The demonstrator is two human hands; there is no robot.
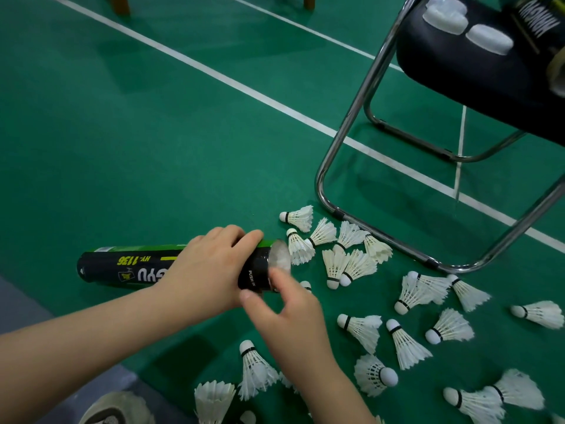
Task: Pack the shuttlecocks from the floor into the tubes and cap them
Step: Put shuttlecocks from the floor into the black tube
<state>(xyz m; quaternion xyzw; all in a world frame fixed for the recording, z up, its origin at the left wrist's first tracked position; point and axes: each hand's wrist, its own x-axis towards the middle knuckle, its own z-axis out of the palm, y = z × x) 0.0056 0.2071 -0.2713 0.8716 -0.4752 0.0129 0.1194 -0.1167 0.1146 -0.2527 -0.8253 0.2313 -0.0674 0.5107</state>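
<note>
A black and green shuttlecock tube (128,264) lies across the green floor with its open end pointing right. My left hand (208,270) grips it just behind that end. White feathers (280,255) show inside the mouth. My right hand (290,316) is blurred at the mouth, its forefinger on the rim and its thumb under the tube. I see nothing held in it. Several white feather shuttlecocks (363,330) lie scattered on the floor to the right and below. Translucent caps (489,39) rest on a chair seat at the top right.
A chrome-framed chair (345,133) with a black seat stands at the right, its base rail close to the shuttlecocks. Another tube (538,22) lies on the seat. My shoe (119,408) is at the bottom left. White court lines (214,75) cross the floor.
</note>
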